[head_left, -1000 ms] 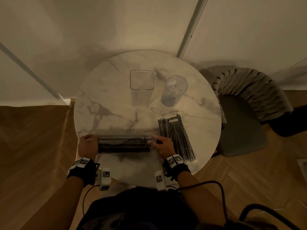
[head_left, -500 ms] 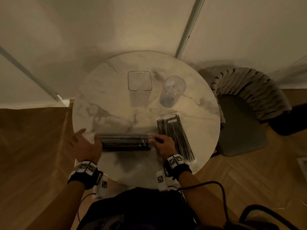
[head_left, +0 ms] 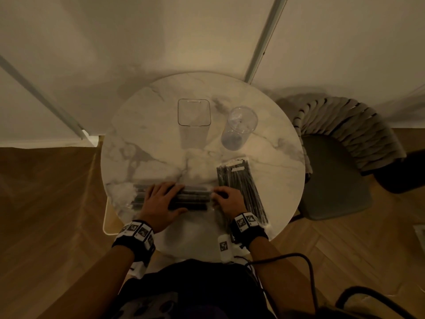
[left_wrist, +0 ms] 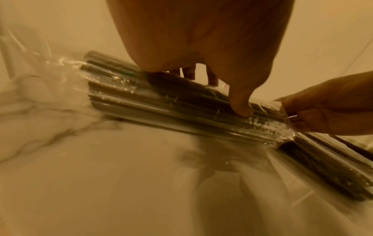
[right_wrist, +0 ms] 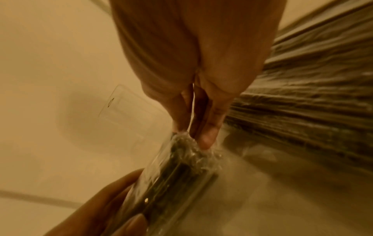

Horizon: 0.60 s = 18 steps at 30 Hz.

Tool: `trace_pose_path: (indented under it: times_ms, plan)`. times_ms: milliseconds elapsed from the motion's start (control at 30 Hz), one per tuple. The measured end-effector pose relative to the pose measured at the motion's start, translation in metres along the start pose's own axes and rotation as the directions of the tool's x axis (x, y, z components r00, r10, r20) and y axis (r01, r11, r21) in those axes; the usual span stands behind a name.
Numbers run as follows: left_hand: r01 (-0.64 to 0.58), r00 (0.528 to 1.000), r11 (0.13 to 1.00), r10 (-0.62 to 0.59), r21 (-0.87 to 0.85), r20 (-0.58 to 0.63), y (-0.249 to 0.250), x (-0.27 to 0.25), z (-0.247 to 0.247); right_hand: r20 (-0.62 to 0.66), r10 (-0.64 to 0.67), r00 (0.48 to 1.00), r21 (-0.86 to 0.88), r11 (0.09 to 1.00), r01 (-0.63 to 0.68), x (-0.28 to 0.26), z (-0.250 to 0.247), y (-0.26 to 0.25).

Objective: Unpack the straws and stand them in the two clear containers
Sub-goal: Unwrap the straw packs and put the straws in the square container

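Observation:
A clear plastic pack of dark straws [head_left: 193, 197] [left_wrist: 171, 103] lies crosswise near the table's front edge. My left hand [head_left: 163, 203] grips its middle, thumb [left_wrist: 240, 107] curled over the front of the bundle. My right hand [head_left: 230, 200] pinches the wrapper's right end [right_wrist: 193, 140] between thumb and fingers. The wrapper's left end [left_wrist: 60, 67] hangs loose past the straw tips. A second straw pack [head_left: 241, 187] lies slanted to the right. A square clear container [head_left: 194, 111] and a round clear container [head_left: 241, 125] stand empty at the back.
All of it sits on a round marble table [head_left: 142, 139]. A woven chair [head_left: 340, 157] stands close at the right. The wall rises just behind the table, and wooden floor [head_left: 46, 203] lies to the left.
My left hand has left the pack's left end, opened briefly, and now grips the middle of the bundle. The right hand has kept its pinch on the right end.

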<state>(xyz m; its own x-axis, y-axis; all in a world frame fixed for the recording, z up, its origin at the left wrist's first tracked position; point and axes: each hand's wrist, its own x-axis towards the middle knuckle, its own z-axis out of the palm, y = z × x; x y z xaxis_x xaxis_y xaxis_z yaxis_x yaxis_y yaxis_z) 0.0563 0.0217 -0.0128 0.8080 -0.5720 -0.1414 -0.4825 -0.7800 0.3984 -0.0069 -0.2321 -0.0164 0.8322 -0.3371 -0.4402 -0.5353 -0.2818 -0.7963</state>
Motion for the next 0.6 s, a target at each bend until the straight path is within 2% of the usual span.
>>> trace_pose_path:
  times_ms: [67, 200, 267, 400, 600]
  plan:
    - [0.0, 1.0, 0.999, -0.001, -0.036, -0.007, 0.002, 0.0, 0.003, 0.05, -0.003, 0.999, -0.006, 1.0, 0.003, 0.001, 0.005, -0.003]
    - [-0.019, 1.0, 0.997, 0.017, -0.079, -0.025, 0.0, -0.001, 0.008, -0.063, -0.026, 0.998, -0.057, 0.998, 0.022, 0.0, 0.011, -0.009]
    - [-0.027, 0.999, 0.996, 0.025, -0.085, -0.027, -0.002, -0.002, 0.009, -0.068, -0.027, 0.997, -0.072, 0.997, 0.022, 0.0, 0.012, -0.009]
    - [-0.02, 0.999, 0.995, 0.017, -0.097, -0.033, -0.003, -0.003, 0.009, -0.026, 0.007, 1.0, 0.026, 1.0, -0.006, 0.001, 0.003, -0.01]
    - [0.003, 0.999, 0.996, -0.007, -0.09, -0.049, -0.002, -0.001, 0.009, -0.089, 0.045, 0.995, 0.055, 0.998, -0.04, 0.008, -0.006, 0.004]
